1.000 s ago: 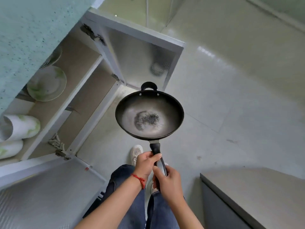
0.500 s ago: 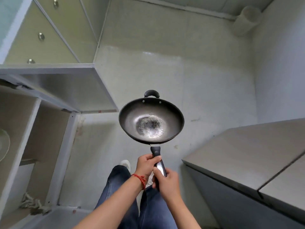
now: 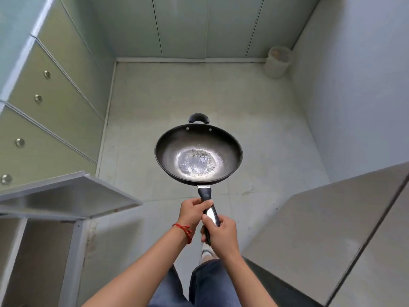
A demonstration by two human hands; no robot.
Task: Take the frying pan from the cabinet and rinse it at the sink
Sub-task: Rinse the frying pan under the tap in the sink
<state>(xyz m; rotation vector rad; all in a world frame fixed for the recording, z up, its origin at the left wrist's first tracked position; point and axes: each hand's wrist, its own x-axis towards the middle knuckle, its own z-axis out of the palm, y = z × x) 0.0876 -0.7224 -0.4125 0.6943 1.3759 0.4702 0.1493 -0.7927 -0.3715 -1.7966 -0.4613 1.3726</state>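
Note:
A dark frying pan [image 3: 199,155] with a worn, shiny middle and a small loop handle on its far rim hangs level over the floor in front of me. Both hands grip its long black and silver handle. My left hand [image 3: 193,212], with a red cord at the wrist, holds the handle nearer the pan. My right hand [image 3: 221,234] holds it just behind, at the end. The cabinet [image 3: 33,251] that stood open is at the lower left, its door [image 3: 73,196] swung out towards me. No sink is in view.
Green drawer fronts with round metal knobs [image 3: 46,107] run along the left wall. A grey counter top [image 3: 321,229] fills the lower right. A pale bucket [image 3: 276,62] stands in the far right corner. Tiled floor [image 3: 177,91] stretches ahead between them.
My view has swung right, away from the cabinet's shelves and plates, towards the far wall. The pan stays held out in both hands. The grey counter has come into view.

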